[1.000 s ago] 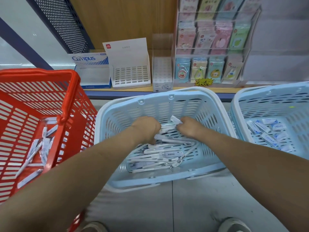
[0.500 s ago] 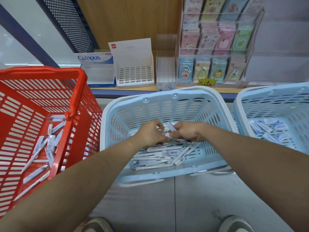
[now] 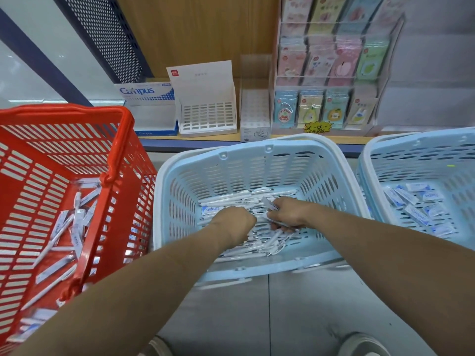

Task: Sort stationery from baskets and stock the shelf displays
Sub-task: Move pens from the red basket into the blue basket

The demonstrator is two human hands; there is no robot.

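Note:
A light-blue basket (image 3: 257, 146) stands on the floor in front of me with several white pens (image 3: 246, 250) lying in its bottom. Both my hands are down inside it. My left hand (image 3: 234, 222) is curled into the pen pile, its fingertips hidden under the knuckles. Just to its right, my right hand (image 3: 285, 214) grips a bundle of white pens, with a small white packet (image 3: 270, 203) sticking up between its fingers. A Campus-labelled packet (image 3: 212, 209) lies flat beside my left hand.
A red basket (image 3: 77, 111) at left holds more wrapped pens. At right a second blue basket (image 3: 411, 140) holds Campus packets (image 3: 416, 214). The shelf behind carries a Campus box (image 3: 149, 106), a white slotted display box (image 3: 208, 116), a clear holder (image 3: 254, 111) and a sticker rack (image 3: 329, 73).
Both hands have moved lower and nearer within the middle basket. My left hand has drawn away from the right hand's bundle and dipped into the pen pile.

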